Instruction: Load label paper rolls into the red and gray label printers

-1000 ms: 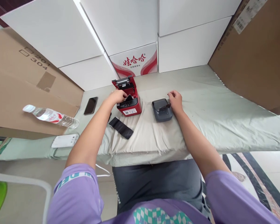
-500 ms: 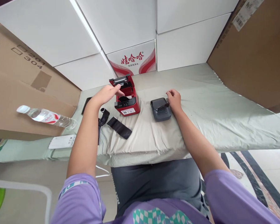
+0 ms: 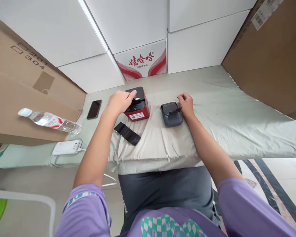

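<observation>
Right over the red device, it's the left hand, nearer; right hand curled, off to its right; can't tell if either pinches!

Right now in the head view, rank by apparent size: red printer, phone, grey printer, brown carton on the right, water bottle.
1. Brown carton
2. Water bottle and red printer: too close to rank; the left hand covers part of the printer
3. Grey printer
4. Phone
</observation>
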The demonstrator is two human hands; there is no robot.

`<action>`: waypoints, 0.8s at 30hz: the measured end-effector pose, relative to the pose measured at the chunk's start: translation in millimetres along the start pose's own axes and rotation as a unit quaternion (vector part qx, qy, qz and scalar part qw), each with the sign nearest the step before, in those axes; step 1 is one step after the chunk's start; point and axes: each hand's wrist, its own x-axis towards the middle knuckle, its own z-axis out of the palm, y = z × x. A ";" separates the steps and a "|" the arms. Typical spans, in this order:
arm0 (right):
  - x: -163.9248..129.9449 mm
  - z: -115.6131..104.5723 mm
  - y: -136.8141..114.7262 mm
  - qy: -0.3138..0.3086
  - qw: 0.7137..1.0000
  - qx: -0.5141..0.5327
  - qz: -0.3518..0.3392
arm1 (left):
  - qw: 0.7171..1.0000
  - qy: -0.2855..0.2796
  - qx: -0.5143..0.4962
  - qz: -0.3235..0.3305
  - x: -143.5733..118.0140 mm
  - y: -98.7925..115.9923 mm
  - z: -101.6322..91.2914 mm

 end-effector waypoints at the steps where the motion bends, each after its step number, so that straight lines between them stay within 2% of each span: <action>1: 0.1 0.2 -0.1 0.001 1.000 0.003 0.000 | 1.000 -0.008 0.016 -0.004 -3.7 1.4 0.3; 3: 0.2 0.6 -0.1 0.004 1.000 0.010 -0.002 | 0.999 -0.006 0.044 -0.004 -6.0 2.8 1.1; 13: 1.7 1.8 5.6 0.000 1.000 0.009 -0.016 | 0.998 0.049 0.028 -0.032 -3.4 11.0 16.3; 20: -3.7 4.1 4.3 0.000 0.999 -0.031 -0.030 | 0.997 0.058 0.035 -0.039 -10.8 15.0 24.7; 24: -8.0 3.8 -0.2 -0.007 0.999 -0.020 -0.027 | 0.997 0.040 0.042 -0.042 -8.6 29.7 21.6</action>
